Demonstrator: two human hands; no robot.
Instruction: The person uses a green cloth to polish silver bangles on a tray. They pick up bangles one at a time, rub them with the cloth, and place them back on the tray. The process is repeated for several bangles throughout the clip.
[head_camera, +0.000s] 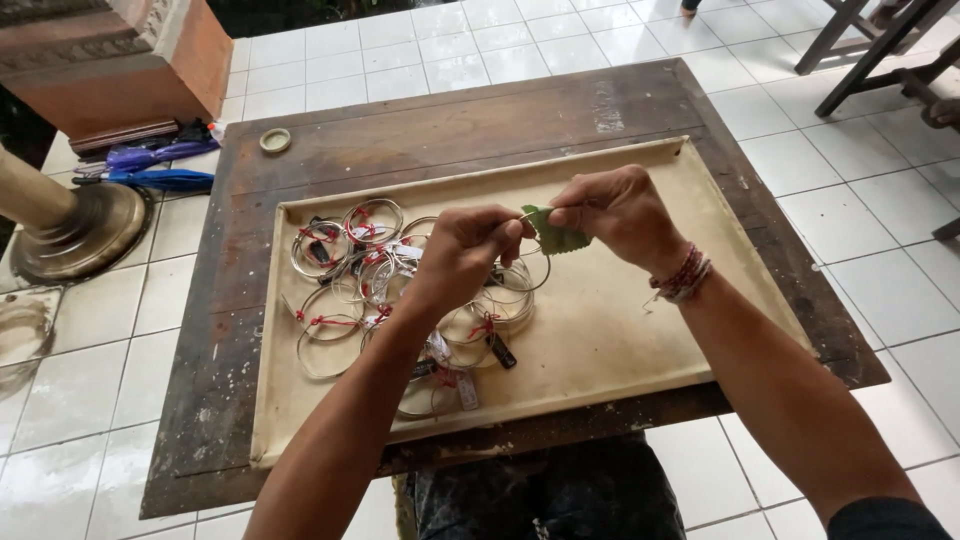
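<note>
One green cloth, pinched in my right hand; one thin bangle gripped by my left hand, above one tray. Beneath: a dozen-odd tagged bangles, overlapping, uncountable. One table; one small lid.

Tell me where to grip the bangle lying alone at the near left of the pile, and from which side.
Take the silver bangle by its bare left arc, coming from above on the tray's open left side. It lies flat, its right side meets the pile of bangles, and a red thread crosses its top.
</note>
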